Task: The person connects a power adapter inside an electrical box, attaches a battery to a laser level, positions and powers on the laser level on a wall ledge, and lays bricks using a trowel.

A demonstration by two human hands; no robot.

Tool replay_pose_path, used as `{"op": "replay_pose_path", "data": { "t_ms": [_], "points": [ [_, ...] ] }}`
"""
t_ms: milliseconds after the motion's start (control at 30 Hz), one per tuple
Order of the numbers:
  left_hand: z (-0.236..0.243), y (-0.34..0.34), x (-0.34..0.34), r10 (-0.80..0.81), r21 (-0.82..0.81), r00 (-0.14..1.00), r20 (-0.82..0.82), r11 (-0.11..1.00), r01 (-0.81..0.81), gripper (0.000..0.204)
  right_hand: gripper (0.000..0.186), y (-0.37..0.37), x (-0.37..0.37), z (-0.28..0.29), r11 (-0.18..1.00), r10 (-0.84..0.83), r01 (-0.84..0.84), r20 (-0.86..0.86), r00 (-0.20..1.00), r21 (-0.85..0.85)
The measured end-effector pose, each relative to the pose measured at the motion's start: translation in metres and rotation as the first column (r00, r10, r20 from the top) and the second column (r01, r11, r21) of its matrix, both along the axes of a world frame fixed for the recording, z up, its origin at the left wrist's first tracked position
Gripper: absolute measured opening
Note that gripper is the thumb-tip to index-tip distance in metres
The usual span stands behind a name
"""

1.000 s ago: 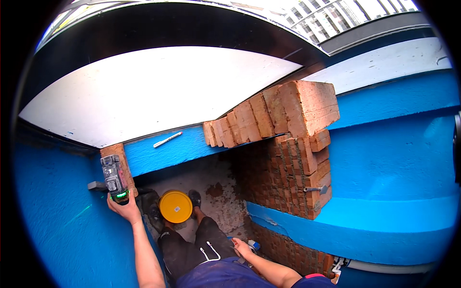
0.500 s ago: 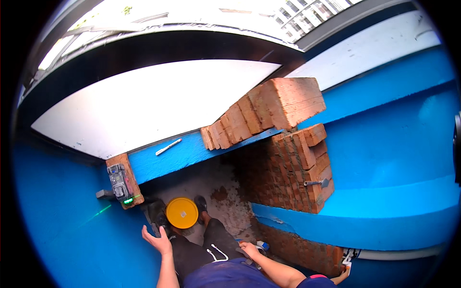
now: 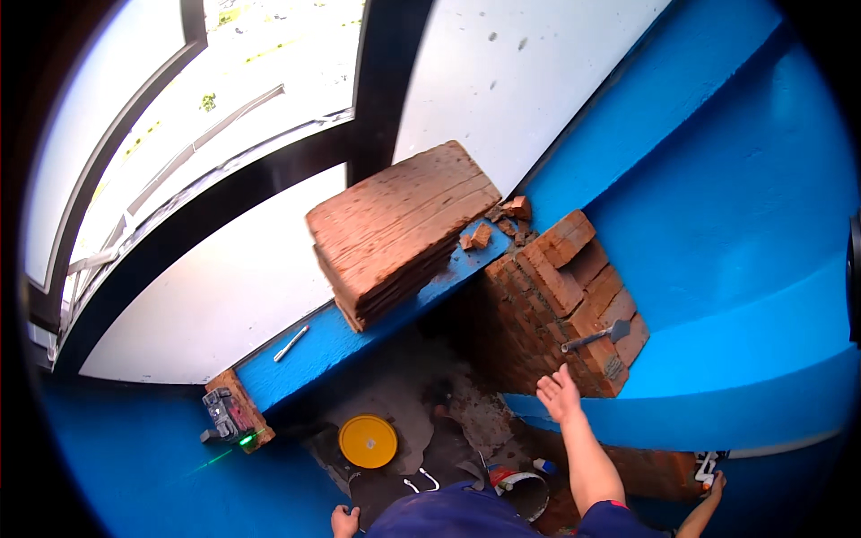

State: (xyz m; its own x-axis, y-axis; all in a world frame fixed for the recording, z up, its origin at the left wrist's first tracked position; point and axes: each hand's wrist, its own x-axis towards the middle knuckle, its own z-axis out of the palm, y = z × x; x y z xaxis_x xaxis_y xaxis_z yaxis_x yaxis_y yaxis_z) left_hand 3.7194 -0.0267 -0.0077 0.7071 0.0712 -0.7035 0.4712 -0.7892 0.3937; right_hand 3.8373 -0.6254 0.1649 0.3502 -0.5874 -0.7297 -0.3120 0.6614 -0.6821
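Note:
My right hand (image 3: 560, 393) reaches forward with its fingers stretched out and nothing in it. Just beyond the fingertips, apart from them, a trowel (image 3: 594, 339) lies across the top of a brick pier (image 3: 547, 296), its handle end toward me. Low at my left side, my left hand (image 3: 344, 520) has its fingers curled in; no object shows in it, and the lower edge cuts it off. A loose brick (image 3: 567, 238) sits at the pier's far end. Beside it a stack of bricks (image 3: 404, 224) stands on the blue ledge (image 3: 359, 345).
Brick fragments (image 3: 516, 215) lie between stack and pier. A marker (image 3: 291, 343) rests on the ledge; a laser level (image 3: 224, 412) with a green beam sits on a brick. A yellow round lid (image 3: 368, 441) and a bucket (image 3: 522, 496) are below. Another person's hand (image 3: 715, 484) shows at lower right.
My view has turned right. My right hand has left my waist and stretched forward toward the trowel. My left hand has dropped back to my side, its fingers now curled.

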Motion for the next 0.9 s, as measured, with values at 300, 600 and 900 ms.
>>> {"op": "replay_pose_path", "data": {
  "t_ms": [300,600,900],
  "points": [
    [0.031,-0.155,0.018,0.398,0.140,0.916,0.048,0.905,-0.401,0.049,0.038,-0.105,0.049,-0.010,0.861,-0.303,0.203,0.150,0.941,0.467],
    [0.038,-0.260,0.151,0.309,-0.046,0.945,-0.103,0.948,-0.315,0.038,0.041,-0.119,0.028,0.024,0.839,-0.256,0.218,0.008,0.967,0.498],
    [0.041,-0.316,0.219,0.127,-0.220,0.992,-0.026,0.967,-0.130,0.039,0.043,-0.126,0.009,0.049,0.826,-0.429,0.400,-0.017,0.903,0.398]
  ]
}}
